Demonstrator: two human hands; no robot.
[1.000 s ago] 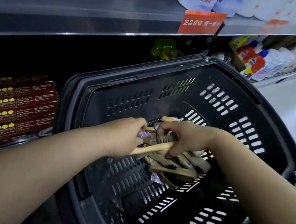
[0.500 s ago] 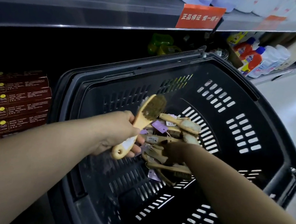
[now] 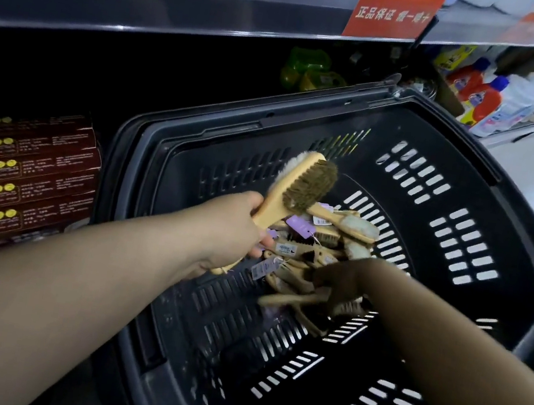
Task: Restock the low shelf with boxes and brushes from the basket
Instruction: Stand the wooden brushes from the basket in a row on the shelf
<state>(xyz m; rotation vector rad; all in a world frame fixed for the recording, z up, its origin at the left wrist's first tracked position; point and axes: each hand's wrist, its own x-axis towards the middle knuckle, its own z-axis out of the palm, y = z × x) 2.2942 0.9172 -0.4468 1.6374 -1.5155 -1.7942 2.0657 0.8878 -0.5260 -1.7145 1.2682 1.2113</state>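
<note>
Left hand (image 3: 234,228) has lifted the wooden brush (image 3: 299,186) a bit higher over the basket (image 3: 444,116), fingers wrapped round the handle, bristle head tilted up toward the far wall. Right hand (image 3: 337,278) is still down in the pile of brushes (image 3: 341,227), dark and blurry, so can't tell if it's gripping anything. Brown boxes (image 3: 26,180) sit stacked on the low shelf, left of the basket

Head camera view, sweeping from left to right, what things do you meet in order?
A stack of brown boxes → left hand → wooden brush gripped in it → right hand → red bottles with blue caps.
</note>
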